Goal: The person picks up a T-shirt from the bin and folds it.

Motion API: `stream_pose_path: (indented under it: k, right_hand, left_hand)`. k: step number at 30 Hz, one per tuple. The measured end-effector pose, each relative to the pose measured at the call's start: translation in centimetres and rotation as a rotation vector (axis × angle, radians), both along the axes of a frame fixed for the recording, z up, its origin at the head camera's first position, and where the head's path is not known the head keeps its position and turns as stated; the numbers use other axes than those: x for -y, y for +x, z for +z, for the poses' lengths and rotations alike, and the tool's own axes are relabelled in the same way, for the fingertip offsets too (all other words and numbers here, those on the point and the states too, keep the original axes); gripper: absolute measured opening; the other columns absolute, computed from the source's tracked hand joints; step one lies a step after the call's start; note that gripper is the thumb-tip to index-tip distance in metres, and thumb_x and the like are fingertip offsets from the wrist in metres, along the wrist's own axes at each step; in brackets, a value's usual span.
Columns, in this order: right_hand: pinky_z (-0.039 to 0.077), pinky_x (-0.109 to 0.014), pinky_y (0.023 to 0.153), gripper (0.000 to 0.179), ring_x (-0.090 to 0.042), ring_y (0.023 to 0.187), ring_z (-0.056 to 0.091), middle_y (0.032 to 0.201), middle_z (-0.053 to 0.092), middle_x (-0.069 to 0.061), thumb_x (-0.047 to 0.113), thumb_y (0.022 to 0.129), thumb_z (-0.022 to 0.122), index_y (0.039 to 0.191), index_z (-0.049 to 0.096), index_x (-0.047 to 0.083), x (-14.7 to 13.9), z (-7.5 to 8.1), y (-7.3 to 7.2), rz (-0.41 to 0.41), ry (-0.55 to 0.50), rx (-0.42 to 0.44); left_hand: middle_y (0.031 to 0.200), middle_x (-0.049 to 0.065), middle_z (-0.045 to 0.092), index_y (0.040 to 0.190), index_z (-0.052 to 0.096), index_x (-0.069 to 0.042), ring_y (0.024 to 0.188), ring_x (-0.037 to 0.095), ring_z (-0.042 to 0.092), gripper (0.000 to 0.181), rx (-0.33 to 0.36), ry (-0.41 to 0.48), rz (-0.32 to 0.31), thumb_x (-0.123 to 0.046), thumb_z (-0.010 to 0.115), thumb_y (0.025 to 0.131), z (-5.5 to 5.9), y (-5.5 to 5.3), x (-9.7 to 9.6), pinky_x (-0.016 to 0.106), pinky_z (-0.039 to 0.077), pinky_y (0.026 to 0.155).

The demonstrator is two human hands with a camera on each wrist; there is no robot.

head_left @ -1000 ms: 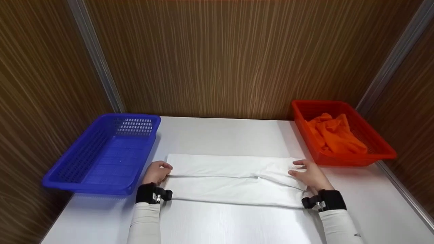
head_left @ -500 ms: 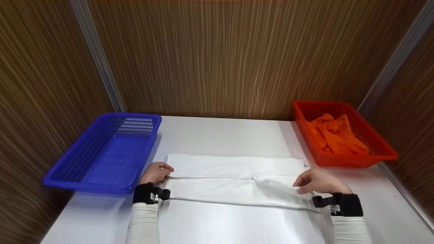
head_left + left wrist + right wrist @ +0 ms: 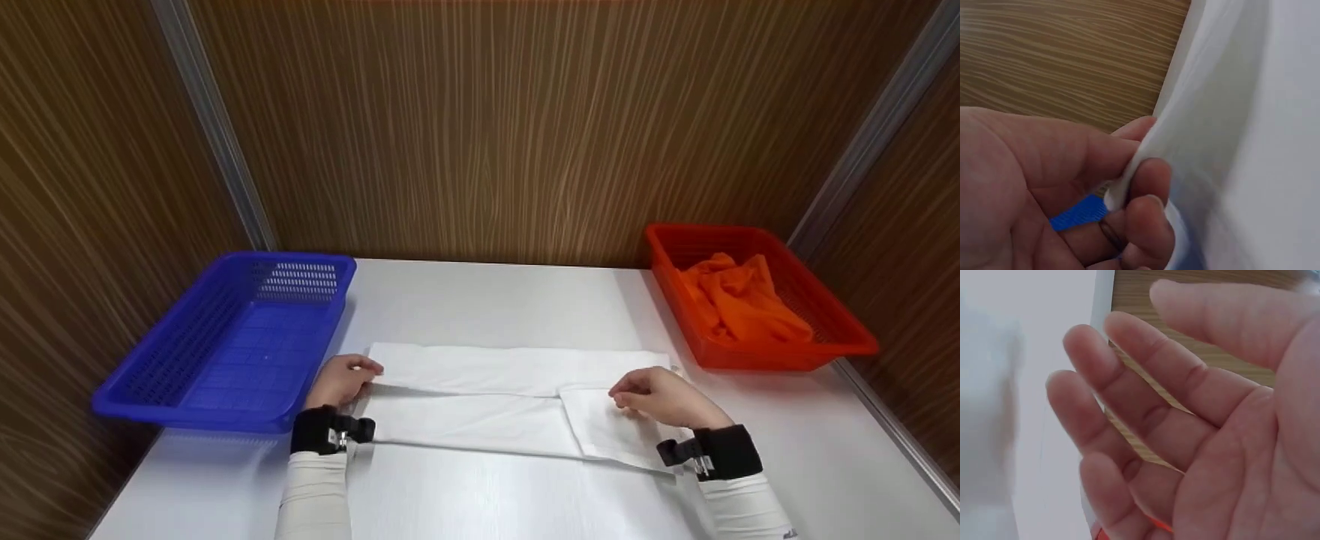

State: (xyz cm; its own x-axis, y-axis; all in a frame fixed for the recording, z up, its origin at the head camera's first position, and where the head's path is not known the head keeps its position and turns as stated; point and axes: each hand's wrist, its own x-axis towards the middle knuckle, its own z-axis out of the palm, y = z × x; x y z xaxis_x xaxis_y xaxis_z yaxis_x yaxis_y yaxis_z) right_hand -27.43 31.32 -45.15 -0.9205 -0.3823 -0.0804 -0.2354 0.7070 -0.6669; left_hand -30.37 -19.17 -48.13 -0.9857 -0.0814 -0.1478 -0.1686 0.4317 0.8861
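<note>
A folded white cloth lies as a long strip across the white table. Its left edge is pinched between thumb and fingers of my left hand; the left wrist view shows the cloth edge running up between them. At the right end, a squared flap lies over the near half of the strip. Just above that flap is my right hand, palm down. In the right wrist view, the right hand's fingers are spread loosely apart from the thumb, with nothing between them.
A blue plastic basket with nothing in it stands on the left. On the right, a red basket holds a crumpled orange cloth. Wood-grain panels enclose the table at the back and sides.
My right hand drew back toward the near right, then came leftward over the cloth's right end. The flap there now lies flat and squared. My left hand has kept its place.
</note>
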Motion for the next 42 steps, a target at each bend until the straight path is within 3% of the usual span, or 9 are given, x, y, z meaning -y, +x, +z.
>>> stream_pose_path:
  k: [4, 9, 12, 16, 20, 23, 26, 34, 42]
  right_hand:
    - [0.049, -0.027, 0.070, 0.019, -0.022, 0.079, 0.065, 0.086, 0.072, -0.005, 0.019, 0.097, 0.068, 0.106, 0.074, 0.004, 0.7, -0.4, -0.1, 0.020, 0.011, -0.003]
    - [0.049, -0.026, 0.069, 0.021, -0.021, 0.077, 0.064, 0.085, 0.071, -0.004, 0.019, 0.098, 0.068, 0.109, 0.072, 0.003, 1.0, -0.6, -0.1, 0.018, 0.025, -0.005]
    - [0.051, -0.026, 0.069, 0.021, -0.021, 0.077, 0.065, 0.086, 0.071, -0.005, 0.019, 0.098, 0.068, 0.108, 0.072, 0.002, 1.4, -0.4, 0.1, 0.004, 0.017, -0.012]
    - [0.051, -0.030, 0.074, 0.017, -0.017, 0.078, 0.064, 0.087, 0.071, -0.001, 0.019, 0.097, 0.068, 0.104, 0.074, 0.004, 2.6, -0.3, 0.5, -0.006, 0.049, -0.053]
    - [0.051, -0.038, 0.081, 0.013, -0.014, 0.082, 0.061, 0.087, 0.071, 0.003, 0.019, 0.095, 0.069, 0.098, 0.075, 0.008, 4.5, -0.5, 1.3, -0.008, 0.127, -0.103]
    - [0.052, -0.042, 0.083, 0.012, -0.015, 0.082, 0.061, 0.086, 0.071, 0.002, 0.019, 0.094, 0.070, 0.095, 0.075, 0.008, 5.9, -0.6, 2.0, -0.034, 0.190, -0.132]
    - [0.053, -0.043, 0.080, 0.011, -0.018, 0.079, 0.062, 0.084, 0.070, 0.000, 0.018, 0.091, 0.071, 0.091, 0.074, 0.007, 7.1, -0.8, 2.7, -0.071, 0.255, -0.166]
    - [0.053, -0.045, 0.073, 0.011, -0.022, 0.074, 0.061, 0.078, 0.063, -0.004, 0.014, 0.089, 0.072, 0.088, 0.066, 0.005, 8.9, -1.6, 2.4, -0.125, 0.311, -0.262]
    - [0.054, -0.053, 0.085, 0.029, -0.036, 0.092, 0.066, 0.097, 0.066, -0.018, 0.018, 0.097, 0.066, 0.114, 0.062, -0.005, 8.6, -2.4, -1.0, -0.113, 0.332, -0.240]
  left_hand:
    - [0.081, 0.006, 0.069, 0.101, 0.074, 0.005, 0.065, 0.012, 0.056, 0.017, -0.042, 0.014, 0.012, -0.001, 0.060, 0.092, -0.1, -0.1, 0.1, 0.022, 0.042, 0.057]
    - [0.070, 0.003, 0.060, 0.094, 0.073, -0.001, 0.058, 0.014, 0.048, 0.014, 0.016, -0.213, -0.015, -0.001, 0.060, 0.086, -0.4, 0.2, 0.2, 0.025, 0.038, 0.053]
    - [0.078, 0.010, 0.066, 0.090, 0.071, -0.002, 0.067, 0.022, 0.057, 0.011, -0.060, -0.378, 0.019, -0.002, 0.060, 0.087, 0.1, 0.5, -0.2, 0.034, 0.047, 0.062]
    - [0.094, 0.016, 0.072, 0.094, 0.073, -0.003, 0.084, 0.032, 0.065, 0.012, -0.201, -0.428, 0.044, -0.006, 0.061, 0.092, 0.8, 0.5, -1.7, 0.047, 0.051, 0.076]
    - [0.092, 0.011, 0.073, 0.096, 0.077, -0.005, 0.087, 0.029, 0.067, 0.010, -0.296, -0.358, -0.090, -0.007, 0.067, 0.094, 0.6, 0.1, -3.6, 0.046, 0.052, 0.080]
    - [0.091, 0.008, 0.075, 0.093, 0.079, -0.005, 0.085, 0.023, 0.066, 0.011, -0.292, -0.375, -0.204, -0.005, 0.068, 0.093, 0.0, -0.1, -4.7, 0.041, 0.053, 0.081]
    - [0.091, 0.007, 0.076, 0.089, 0.081, -0.006, 0.075, 0.017, 0.061, 0.012, -0.258, -0.432, -0.246, -0.005, 0.069, 0.091, -0.4, 0.0, -5.1, 0.036, 0.051, 0.073]
    - [0.093, 0.004, 0.077, 0.088, 0.082, -0.012, 0.074, 0.016, 0.061, 0.010, -0.193, -0.511, -0.217, -0.011, 0.072, 0.090, -0.3, 0.4, -4.9, 0.037, 0.051, 0.071]
    - [0.093, 0.003, 0.076, 0.081, 0.079, -0.016, 0.091, 0.028, 0.070, 0.011, -0.160, -0.633, -0.178, -0.015, 0.072, 0.089, 0.1, 0.9, -6.3, 0.055, 0.052, 0.083]
